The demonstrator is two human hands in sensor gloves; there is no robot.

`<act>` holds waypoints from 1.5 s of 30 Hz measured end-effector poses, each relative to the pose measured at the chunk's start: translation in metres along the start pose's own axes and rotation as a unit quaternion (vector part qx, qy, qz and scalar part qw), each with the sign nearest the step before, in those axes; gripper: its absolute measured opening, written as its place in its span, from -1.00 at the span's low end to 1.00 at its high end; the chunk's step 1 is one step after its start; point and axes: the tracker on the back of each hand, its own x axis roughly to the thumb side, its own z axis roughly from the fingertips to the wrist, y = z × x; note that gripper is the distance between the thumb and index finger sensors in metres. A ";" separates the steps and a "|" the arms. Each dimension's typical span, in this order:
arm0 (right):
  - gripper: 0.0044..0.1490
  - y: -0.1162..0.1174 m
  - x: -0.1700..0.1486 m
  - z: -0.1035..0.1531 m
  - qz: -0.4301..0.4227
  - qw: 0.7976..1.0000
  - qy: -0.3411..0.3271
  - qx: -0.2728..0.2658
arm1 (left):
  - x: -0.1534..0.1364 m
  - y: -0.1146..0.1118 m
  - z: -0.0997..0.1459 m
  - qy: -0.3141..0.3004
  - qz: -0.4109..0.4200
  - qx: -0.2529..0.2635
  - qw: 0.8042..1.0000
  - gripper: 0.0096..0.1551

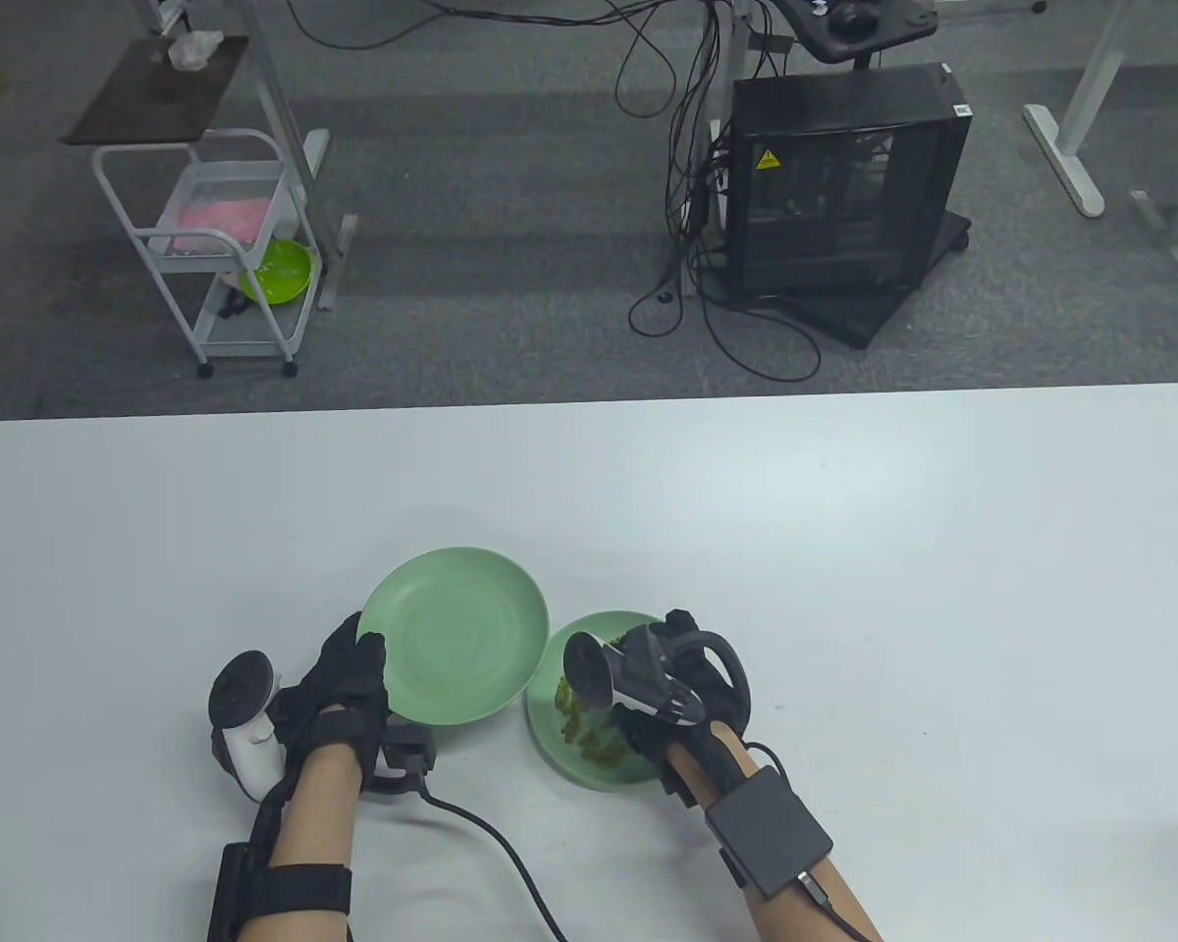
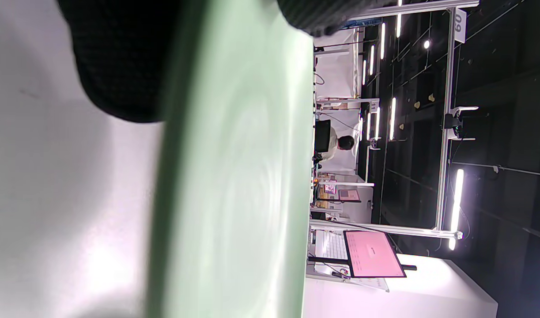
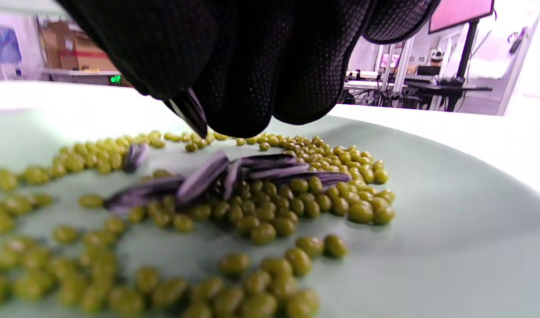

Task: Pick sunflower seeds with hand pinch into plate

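Note:
My left hand (image 1: 348, 677) grips the near-left rim of an empty green plate (image 1: 456, 633) and holds it tilted above the table; the plate fills the left wrist view (image 2: 234, 176). My right hand (image 1: 672, 677) hovers over a second green plate (image 1: 550, 731) with green beans (image 3: 261, 212) and several dark striped sunflower seeds (image 3: 208, 176). In the right wrist view my fingertips (image 3: 234, 88) pinch one sunflower seed (image 3: 192, 112) just above the pile.
The white table (image 1: 844, 549) stretches far and right of the plates. A cable (image 1: 491, 834) runs from my left wrist toward the near edge. A cart and a computer case stand on the floor beyond the table.

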 end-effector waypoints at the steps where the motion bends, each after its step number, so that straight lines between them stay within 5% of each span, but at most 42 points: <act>1: -0.60 -0.002 -0.003 0.001 -0.023 1.000 0.000 0.000 | 0.000 0.000 0.000 0.001 0.001 -0.001 1.000 -0.24; 25: -0.58 -0.055 -0.006 0.027 -0.184 0.972 -0.026 -0.146 | -0.003 -0.030 0.000 0.004 0.001 -0.050 0.999 -0.21; 45: -0.58 -0.058 0.014 0.034 -0.119 0.979 -0.066 -0.155 | -0.003 -0.051 0.004 0.000 0.002 -0.091 0.996 -0.21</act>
